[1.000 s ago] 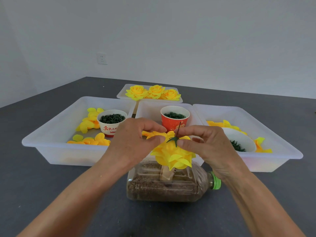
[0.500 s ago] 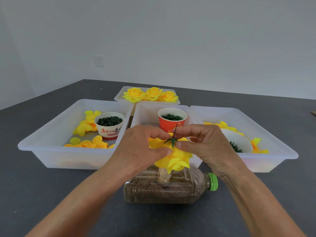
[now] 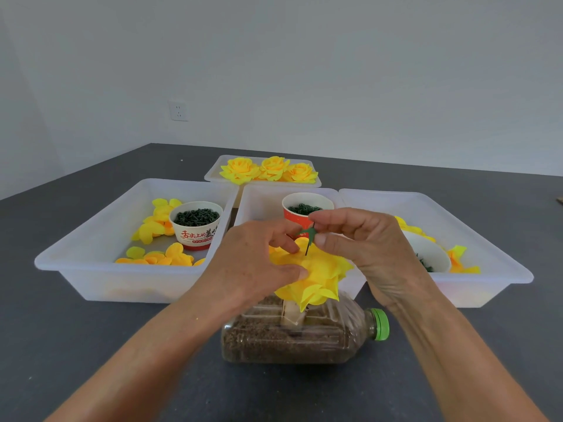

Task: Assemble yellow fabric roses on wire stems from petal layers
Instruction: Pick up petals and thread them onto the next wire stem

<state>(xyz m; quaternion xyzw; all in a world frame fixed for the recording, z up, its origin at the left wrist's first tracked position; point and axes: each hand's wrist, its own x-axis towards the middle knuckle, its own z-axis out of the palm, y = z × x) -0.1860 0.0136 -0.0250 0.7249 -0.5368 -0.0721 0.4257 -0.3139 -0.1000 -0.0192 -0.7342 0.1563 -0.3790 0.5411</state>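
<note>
The step in hand appears to be seating a green calyx [image 3: 307, 232] on the thin wire stem [image 3: 308, 243] that pokes up through the upturned yellow fabric rose [image 3: 313, 275]. The right hand [image 3: 365, 248] pinches the calyx between thumb and forefinger at the top of the wire. The left hand [image 3: 253, 266] is curled over the petal layers, thumb and fingertips pressing them flat around the wire. To do it well, the left hand should keep the layers bunched and centred so the hole stays lined up, while the right slides the calyx straight down the wire, not at a slant, until it sits snug on the fabric.

The rose hangs over a clear plastic bottle [image 3: 292, 339] lying on its side near the front edge of the tabletop, filled with brown granules and closed by a green cap. A pale block on the bottle seems to hold the flower, though the petals hide the joint.

The petals are thin, soft, matte cloth with pointed tips. The calyx is small, stiff and star-shaped. Behind stand translucent white trays [image 3: 91, 239]. The left one holds loose petals [image 3: 158, 220] and a paper cup [image 3: 195, 226] of dark green parts. Finished roses [image 3: 268, 170] rest in the far tray.
</note>
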